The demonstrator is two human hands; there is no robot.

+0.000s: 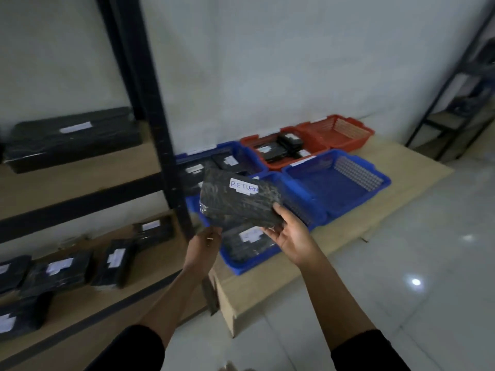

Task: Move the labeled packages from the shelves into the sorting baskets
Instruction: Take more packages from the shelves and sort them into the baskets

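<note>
While both hands hold the black package up over the low table, its white label faces the camera and reads RETURN. The right hand grips the package's near right corner, thumb on top and fingers curled beneath. The left hand sits under the lower left edge; its fingers are hidden behind the wrapping, so I cannot tell whether it grips or merely props.

Directly below the hands lies a blue basket already holding one labeled package. Just beyond the right hand stands an empty blue basket, and farther off are a red basket with packages and an empty red basket. Another blue basket with packages sits past the left hand. More packages wait on the lower shelf off to the left.

The main risk, as I judge it, is a wrong drop: the tags on the basket rims are too blurred to read, and the nearest basket is not necessarily the one for returns. The wrapping looks slick and loose, so a one-corner grip could let the package slide out and land on the basket rim or the floor.
</note>
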